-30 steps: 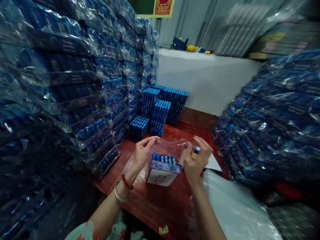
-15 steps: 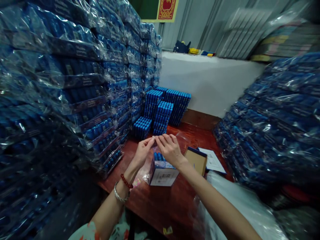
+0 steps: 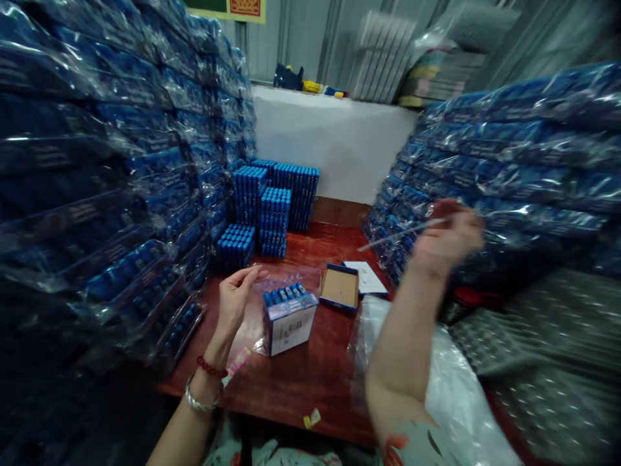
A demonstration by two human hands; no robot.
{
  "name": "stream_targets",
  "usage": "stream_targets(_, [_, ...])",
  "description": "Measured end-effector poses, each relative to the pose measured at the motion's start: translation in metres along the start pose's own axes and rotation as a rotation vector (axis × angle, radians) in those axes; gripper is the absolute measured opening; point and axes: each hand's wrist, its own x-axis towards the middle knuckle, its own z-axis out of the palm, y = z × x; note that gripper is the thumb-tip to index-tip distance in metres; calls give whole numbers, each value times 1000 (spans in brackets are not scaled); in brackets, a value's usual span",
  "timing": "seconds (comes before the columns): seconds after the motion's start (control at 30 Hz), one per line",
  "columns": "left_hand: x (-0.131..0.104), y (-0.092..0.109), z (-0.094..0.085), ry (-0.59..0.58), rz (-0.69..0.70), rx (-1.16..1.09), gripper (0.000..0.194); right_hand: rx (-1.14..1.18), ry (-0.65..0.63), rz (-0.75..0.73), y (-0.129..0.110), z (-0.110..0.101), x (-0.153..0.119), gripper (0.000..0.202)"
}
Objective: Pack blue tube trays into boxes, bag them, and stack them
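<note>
On the table stands a small box with a white printed front and a row of blue-capped batteries showing at its top. A clear plastic bag lies loosely around it. My left hand, just left of the box, is closed with thumb and fingertips at the bag's upper edge. Raised far to the right, my right hand is blurred by motion and closed on one end of a thin pale strip, which points left from it.
A shallow open cardboard lid and a white printed sheet lie behind the box. Blocks of blue batteries stand at the back. Wrapped stacks rise at left and right. Clear plastic sheeting covers the front right.
My hands were together above the box. My right hand has swung up and right with the thin strip; my left stays near the bag. The camera view has turned right.
</note>
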Motion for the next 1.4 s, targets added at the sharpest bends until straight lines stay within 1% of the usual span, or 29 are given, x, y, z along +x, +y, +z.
stream_targets(0.03, [-1,0,0,22,19,6,32,93,31,38,-2,-28,6,46])
stream_targets(0.07, [-1,0,1,40,45,16,31,139,12,47,-5,-54,1,38])
stream_targets(0.1, [-2,0,3,53,77,27,31,143,-86,42,-8,-75,-12,34])
stream_targets(0.13, [-3,0,6,64,109,33,30,122,-182,7,-11,-90,-33,34])
stream_targets(0.17, [-4,0,9,72,137,28,30,82,-431,-8,-14,-99,-61,36])
stream_targets(0.2, [-5,-1,12,75,156,14,29,39,-736,-27,-15,-100,-91,40])
stream_targets(0.23, [-6,-1,16,78,166,-5,28,-20,-998,-67,-15,-94,-123,48])
stream_targets(0.27, [-7,-2,19,83,168,-23,27,-144,-1177,-130,-13,-83,-153,60])
stream_targets(0.3, [-8,-2,21,85,164,-39,26,-283,-1317,-186,-9,-69,-180,71])
stream_targets(0.33, [-10,-2,22,83,158,-46,25,-407,-1394,-240,-4,-54,-201,78])
stream_targets(0.37, [-12,-2,23,75,154,-39,24,-524,-1422,-272,1,-38,-217,83])
stream_targets(0.43, [-22,-2,20,34,168,17,24,-688,-1400,-286,12,-12,-234,85])
stream_targets(0.5, [-37,-4,15,-93,203,133,23,-733,-1329,-254,22,3,-237,81])
stream_targets(0.57, [-56,-12,8,-304,257,257,21,-585,-1244,-212,33,6,-235,74])
stream_targets(0.63, [-75,-26,1,-501,362,370,22,-251,-1152,-130,44,0,-233,67])
stream_targets(0.67, [-83,-34,-1,-557,448,419,23,-65,-1098,-40,50,-4,-232,62])
stream_targets(0.73, [-93,-50,-4,-601,669,503,26,238,-954,257,59,-14,-230,51])
stream_targets(0.8, [-96,-61,-4,-623,872,574,26,418,-801,593,61,-19,-225,42])
stream_targets(0.83, [-96,-64,-3,-642,940,605,26,470,-747,714,59,-18,-221,40])
stream_targets(0.87, [-95,-65,-2,-661,989,633,25,500,-722,786,56,-15,-216,41])
stream_targets(0.9, [-94,-65,-1,-680,1020,658,24,503,-726,811,51,-9,-209,42])
stream_targets(0.93, [-93,-65,-1,-699,1042,677,24,473,-735,795,45,-3,-202,41])
stream_targets(0.97, [-92,-64,-2,-720,1064,688,25,418,-735,746,40,3,-194,39])
stream_targets(1.03, [-91,-67,-8,-766,1099,699,27,285,-683,596,32,11,-183,35])
stream_targets(1.1, [-90,-73,-21,-795,1109,722,32,161,-571,458,32,7,-183,37])
stream_targets(1.17, [-89,-82,-36,-794,1094,756,39,65,-456,425,40,-7,-197,37])
stream_targets(1.27, [-84,-91,-56,-774,1001,735,45,7,-339,536,62,-29,-234,36])
stream_targets(1.33, [-78,-92,-61,-775,933,659,43,60,-301,607,76,-32,-256,36])
stream_targets(1.4, [-72,-91,-58,-737,889,577,34,118,-284,629,84,-26,-268,36])
